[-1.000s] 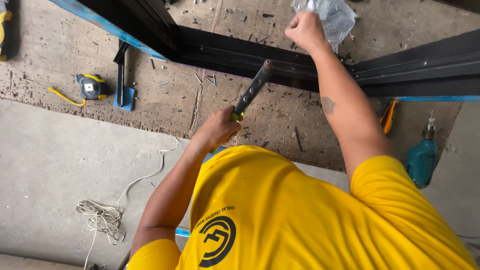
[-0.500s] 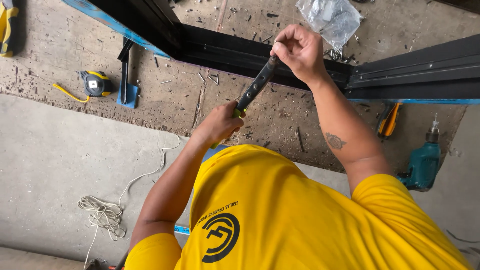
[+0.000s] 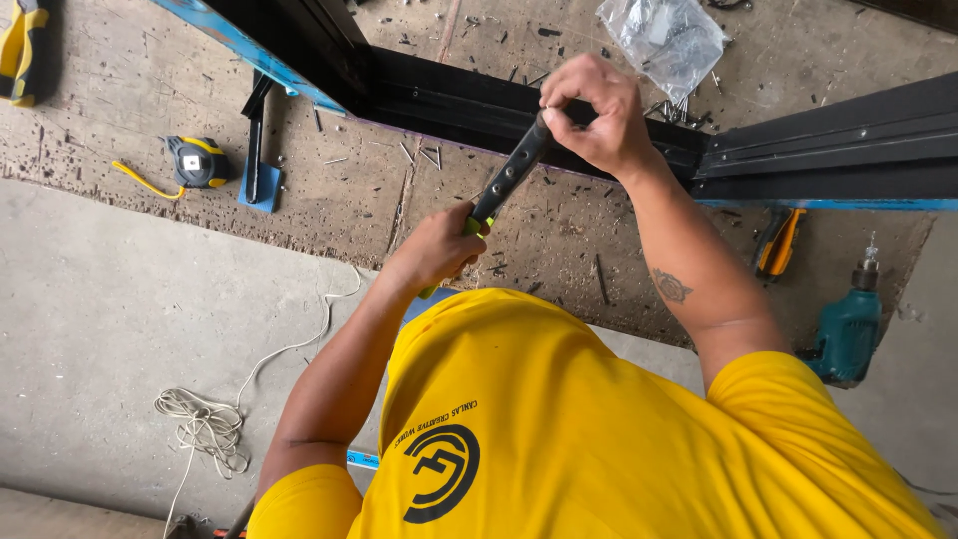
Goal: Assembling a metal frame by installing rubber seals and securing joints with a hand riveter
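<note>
My left hand [image 3: 439,250] is closed around the green-yellow handle of a long black tool [image 3: 509,175] with holes along its shaft. The tool slants up to the right, and my right hand [image 3: 591,112] grips its upper end. That end lies over the black metal frame [image 3: 818,150], close to the frame's corner; where it touches is hidden under my fingers. A clear plastic bag [image 3: 671,35] of small parts lies just beyond the frame, above my right hand. My yellow shirt fills the lower part of the view.
A yellow-black tape measure [image 3: 195,160] and a blue-based square [image 3: 257,150] lie at the left on the dusty board. At the right are a teal drill [image 3: 848,329] and an orange-handled tool [image 3: 778,245]. A coil of white string [image 3: 200,429] lies lower left, a yellow tool [image 3: 20,50] top left.
My right hand has come down from the plastic bag and closed on the upper end of the black tool. My left hand has kept hold of the handle.
</note>
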